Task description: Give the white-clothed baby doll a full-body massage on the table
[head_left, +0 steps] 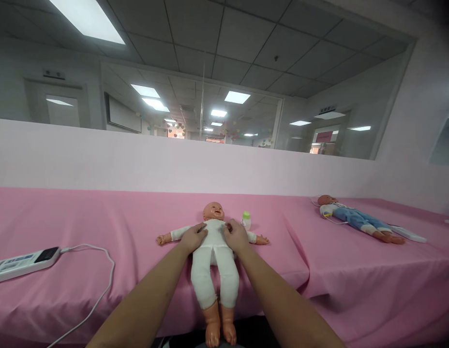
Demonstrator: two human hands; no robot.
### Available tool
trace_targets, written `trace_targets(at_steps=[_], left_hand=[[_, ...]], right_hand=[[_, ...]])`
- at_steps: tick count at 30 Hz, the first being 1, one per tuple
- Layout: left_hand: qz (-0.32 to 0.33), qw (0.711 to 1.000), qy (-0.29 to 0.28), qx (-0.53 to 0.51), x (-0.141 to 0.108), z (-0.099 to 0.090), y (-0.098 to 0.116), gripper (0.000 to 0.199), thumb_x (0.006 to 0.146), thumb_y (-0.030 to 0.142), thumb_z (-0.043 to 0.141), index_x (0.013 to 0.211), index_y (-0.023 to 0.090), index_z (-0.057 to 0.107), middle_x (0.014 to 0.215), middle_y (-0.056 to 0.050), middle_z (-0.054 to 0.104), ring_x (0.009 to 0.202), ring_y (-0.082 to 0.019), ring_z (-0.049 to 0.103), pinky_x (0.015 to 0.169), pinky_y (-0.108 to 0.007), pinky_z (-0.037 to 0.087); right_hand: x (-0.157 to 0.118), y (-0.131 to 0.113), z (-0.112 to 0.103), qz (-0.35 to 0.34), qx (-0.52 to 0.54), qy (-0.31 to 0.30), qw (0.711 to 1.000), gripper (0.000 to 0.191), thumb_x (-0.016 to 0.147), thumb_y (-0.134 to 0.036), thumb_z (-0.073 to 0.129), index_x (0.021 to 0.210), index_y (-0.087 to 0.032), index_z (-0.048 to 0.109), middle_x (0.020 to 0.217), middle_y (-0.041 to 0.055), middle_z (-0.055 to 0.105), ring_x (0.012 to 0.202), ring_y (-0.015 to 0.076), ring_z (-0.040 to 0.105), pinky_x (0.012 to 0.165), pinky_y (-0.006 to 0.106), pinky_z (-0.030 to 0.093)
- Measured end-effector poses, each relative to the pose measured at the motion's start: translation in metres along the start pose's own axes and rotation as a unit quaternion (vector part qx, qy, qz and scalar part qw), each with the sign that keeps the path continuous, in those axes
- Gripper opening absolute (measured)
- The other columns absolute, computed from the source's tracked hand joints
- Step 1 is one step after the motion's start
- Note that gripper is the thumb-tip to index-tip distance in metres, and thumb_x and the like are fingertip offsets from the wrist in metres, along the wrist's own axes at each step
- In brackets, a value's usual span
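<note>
A baby doll (215, 240) in a white cloth body lies on its back with its arms spread wide. Its bare feet point toward me over the front edge of the bed. My left hand (194, 238) presses on one side of the doll's upper chest, fingers curled against the cloth. On the opposite side, my right hand (236, 235) is closed around the chest near the armpit. Parts of the fingers on both hands are hidden. A small bottle with a green cap (246, 220) stands just beyond my right hand.
Pink cloth (144, 212) covers the long surface. At left lies a white power strip (26, 263) with a white cable (111, 270) hanging over the front. To the right, another doll (355, 220) in blue trousers lies beside a white flat object (409, 234). A glass window (242, 72) rises behind.
</note>
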State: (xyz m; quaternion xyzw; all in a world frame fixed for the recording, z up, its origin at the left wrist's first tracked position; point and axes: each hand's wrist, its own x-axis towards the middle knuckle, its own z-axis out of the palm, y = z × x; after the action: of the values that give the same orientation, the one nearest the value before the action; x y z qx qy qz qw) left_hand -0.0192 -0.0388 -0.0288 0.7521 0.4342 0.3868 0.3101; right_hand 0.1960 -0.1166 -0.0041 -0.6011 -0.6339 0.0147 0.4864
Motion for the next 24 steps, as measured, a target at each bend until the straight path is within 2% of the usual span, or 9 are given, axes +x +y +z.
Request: trace_targets(at_steps=[3,6,14,24], left_hand=[[-0.003,1.000,-0.002,0.001,-0.001,0.000,0.002,0.060,0.090,0.047,0.058,0.141,0.016,0.063,0.151,-0.009,0.056,0.142,-0.028,0.050,0.122,-0.036,0.033],[-0.002,1.000,0.000,0.005,-0.001,0.001,0.001,0.060,0.090,0.046,0.057,0.142,0.015,0.062,0.149,-0.009,0.058,0.140,-0.028,0.052,0.121,-0.035,0.035],[0.007,1.000,0.005,0.000,0.001,0.003,-0.003,0.060,0.091,0.046,0.056,0.141,0.013,0.062,0.148,-0.010,0.058,0.138,-0.027,0.054,0.118,-0.033,0.038],[-0.004,0.999,-0.002,0.044,-0.006,-0.003,0.012,0.060,0.091,0.045,0.055,0.143,0.015,0.061,0.149,-0.009,0.058,0.140,-0.026,0.052,0.120,-0.033,0.035]], right_hand=[[-0.005,0.027,0.009,0.083,0.001,0.034,0.996,0.012,0.088,-0.024,0.056,0.095,-0.020,0.065,0.089,0.0044,0.073,0.082,0.0211,0.067,0.072,0.028,0.045],[-0.006,0.039,0.009,0.100,-0.008,0.022,0.995,0.013,0.088,-0.024,0.058,0.097,-0.020,0.066,0.092,0.0054,0.074,0.085,0.0218,0.068,0.073,0.029,0.044],[-0.006,0.038,0.011,0.091,-0.030,0.008,0.995,0.010,0.088,-0.022,0.056,0.088,-0.020,0.066,0.087,0.0035,0.073,0.082,0.0210,0.065,0.072,0.028,0.041],[-0.005,0.032,0.005,0.122,-0.077,0.020,0.989,0.011,0.089,-0.022,0.056,0.086,-0.024,0.067,0.084,0.0003,0.072,0.081,0.0201,0.063,0.069,0.027,0.040]])
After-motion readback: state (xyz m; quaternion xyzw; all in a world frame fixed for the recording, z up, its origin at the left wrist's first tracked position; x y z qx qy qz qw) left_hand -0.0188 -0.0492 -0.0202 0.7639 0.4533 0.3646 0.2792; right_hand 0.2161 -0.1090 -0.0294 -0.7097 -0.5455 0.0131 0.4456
